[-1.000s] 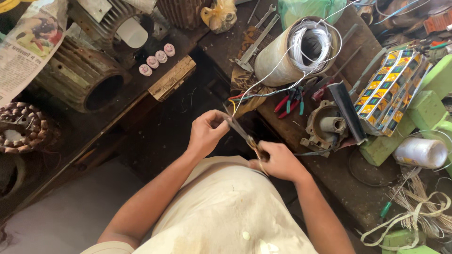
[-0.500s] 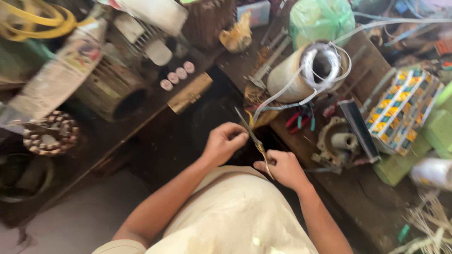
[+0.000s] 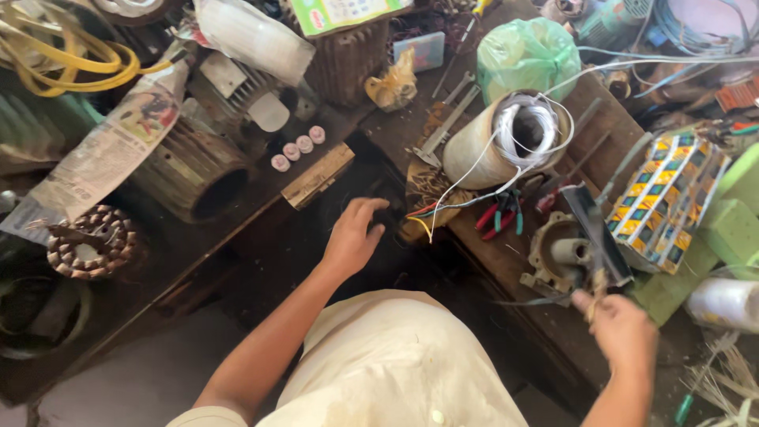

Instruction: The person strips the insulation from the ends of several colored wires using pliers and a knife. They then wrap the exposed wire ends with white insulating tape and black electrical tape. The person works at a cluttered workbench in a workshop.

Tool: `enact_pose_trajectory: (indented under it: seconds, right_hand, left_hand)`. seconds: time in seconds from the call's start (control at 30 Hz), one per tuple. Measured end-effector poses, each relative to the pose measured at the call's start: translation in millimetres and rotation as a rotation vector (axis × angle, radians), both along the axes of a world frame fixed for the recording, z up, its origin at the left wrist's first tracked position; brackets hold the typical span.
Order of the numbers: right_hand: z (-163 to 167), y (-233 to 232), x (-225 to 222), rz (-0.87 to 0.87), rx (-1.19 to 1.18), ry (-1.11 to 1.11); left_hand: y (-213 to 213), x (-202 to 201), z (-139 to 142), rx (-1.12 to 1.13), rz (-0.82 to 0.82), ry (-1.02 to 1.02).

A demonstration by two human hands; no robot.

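My left hand (image 3: 353,236) reaches forward over the dark gap between the benches, fingers loosely spread, holding nothing, close to the red, yellow and white wire ends (image 3: 423,217). My right hand (image 3: 622,330) is at the lower right, blurred, fingers pinched on a thin strip-like piece (image 3: 594,289) over the bench next to a metal motor end cover (image 3: 556,255). A white wire (image 3: 474,170) runs from the wire ends up into a pale spool (image 3: 498,142).
Red and green handled pliers (image 3: 500,219) lie by the spool. A patterned box (image 3: 662,202), green blocks (image 3: 731,225) and a white bottle (image 3: 723,304) stand at the right. A motor housing (image 3: 194,170), a copper winding (image 3: 91,245) and a newspaper (image 3: 103,154) lie at the left.
My hands were together on a thin tool in front of me. Now they are apart: the left has moved forward, the right has swung out to the right bench.
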State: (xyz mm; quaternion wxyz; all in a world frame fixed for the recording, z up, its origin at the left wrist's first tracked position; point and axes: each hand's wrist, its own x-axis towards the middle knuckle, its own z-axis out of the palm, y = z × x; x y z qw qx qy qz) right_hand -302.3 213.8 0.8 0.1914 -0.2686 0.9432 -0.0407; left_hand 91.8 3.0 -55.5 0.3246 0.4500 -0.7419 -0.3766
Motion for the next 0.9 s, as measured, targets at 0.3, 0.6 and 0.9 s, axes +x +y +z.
enact_pose_trajectory:
  seconds: [0.3, 0.6, 0.9]
  right_hand:
    - [-12.8, -60.1, -73.8, 0.098, 0.225, 0.18]
    - [30.9, -77.5, 30.5, 0.705, -0.72, 0.046]
    - [39.8, -127.9, 133.6, 1.282, -0.85, 0.206]
  left_hand:
    - [-6.1, -49.1, 4.6, 0.085, -0.334, 0.127]
    - [49.3, -32.7, 60.3, 0.272, -0.189, 0.123]
    - [66.7, -70.1, 93.4, -0.369, 0.063, -0.077]
